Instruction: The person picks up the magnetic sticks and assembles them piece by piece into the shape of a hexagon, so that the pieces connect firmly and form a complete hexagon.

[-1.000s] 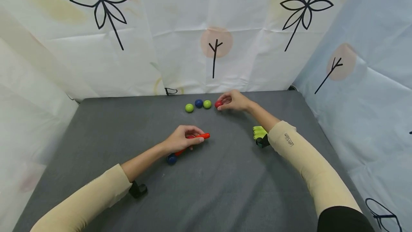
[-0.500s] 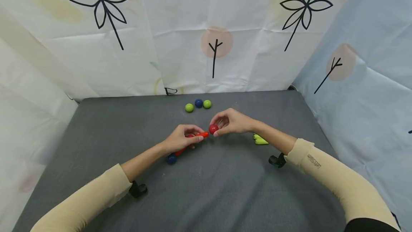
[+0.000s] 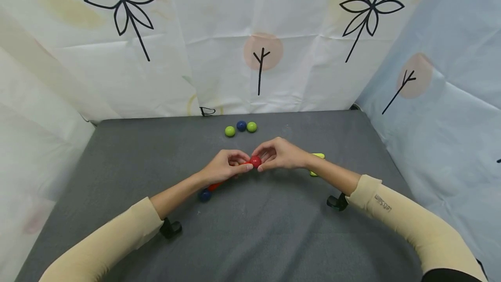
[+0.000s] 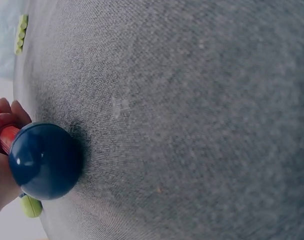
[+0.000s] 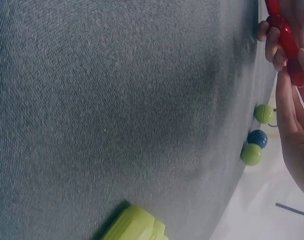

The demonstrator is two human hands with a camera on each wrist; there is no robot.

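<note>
My left hand (image 3: 222, 167) grips a chain of red sticks and balls over the middle of the table. One red stick (image 3: 214, 186) ends in a dark blue ball (image 3: 205, 195), large in the left wrist view. Between the two sticks sits a red ball (image 5: 275, 21), seen from the right wrist and covered by the fingers in the head view. My right hand (image 3: 283, 155) pinches another red ball (image 3: 255, 162) against the free end of the second red stick (image 5: 288, 44). Whether that ball is seated on the stick I cannot tell.
Toward the table's back edge lie a lime ball (image 3: 230, 131), a blue ball (image 3: 241, 125) and another lime ball (image 3: 252, 126). Several yellow-green sticks (image 5: 134, 225) lie under the right forearm, partly hidden. A patterned white cloth (image 3: 219, 64) hangs behind the grey table (image 3: 250, 247).
My right hand has brought the red ball from the back row toward me, to the stick's end at the left hand. The left hand has barely moved.
</note>
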